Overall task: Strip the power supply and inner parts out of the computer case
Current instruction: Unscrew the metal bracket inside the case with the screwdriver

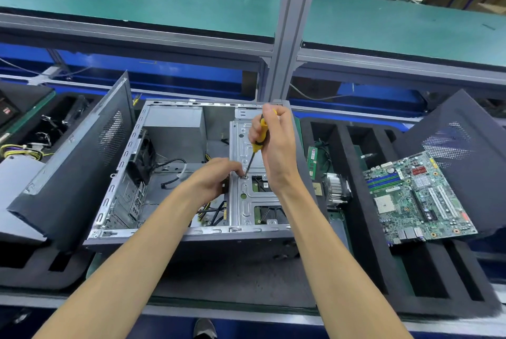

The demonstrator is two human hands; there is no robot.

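Gripping the screwdriver [259, 134], right hand [276, 147] risks cam-out; left hand [216, 177] fingers curl, steadying its tip.

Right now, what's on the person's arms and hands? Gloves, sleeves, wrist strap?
Nothing worn that shows. The left hand and right hand are bare, with no gloves, rings or tape. Both forearms are uncovered up to the frame edge: no sleeves, watch, wrist strap or cable. No markings visible.
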